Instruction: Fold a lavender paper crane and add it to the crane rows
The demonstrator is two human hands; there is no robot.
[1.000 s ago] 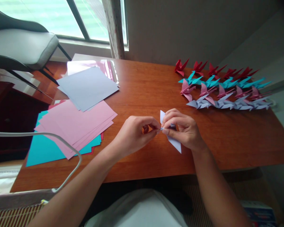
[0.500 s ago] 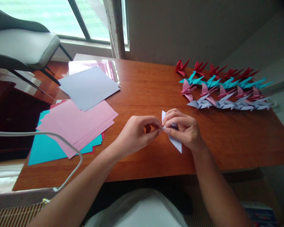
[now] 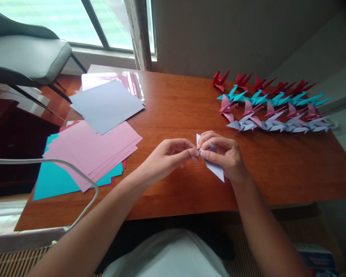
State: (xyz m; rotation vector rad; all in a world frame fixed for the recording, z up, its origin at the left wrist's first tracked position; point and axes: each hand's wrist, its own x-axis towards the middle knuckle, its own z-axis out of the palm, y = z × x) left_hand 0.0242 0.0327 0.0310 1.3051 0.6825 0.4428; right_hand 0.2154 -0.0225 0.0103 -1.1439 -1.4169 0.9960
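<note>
Over the middle of the table, a pale lavender origami crane is pinched in my right hand. One pointed wing juts out below my fingers and another pale tip shows above them. My left hand comes from the left, thumb and forefinger closed on the crane's small narrow tip. My fingers cover much of the folded middle. Farther back on the right stand rows of finished cranes: red cranes, turquoise cranes, pink cranes and lavender cranes.
Left on the wooden table lie lavender sheets, pink sheets and turquoise sheets, with red edges beneath. A shiny plastic wrapper lies behind them. A white curved bar crosses the front left. A chair stands by the window.
The crane has turned slightly in my right hand, its lower wing swinging to the right. My left fingers have shifted at the small tip, and the view has moved a little.
</note>
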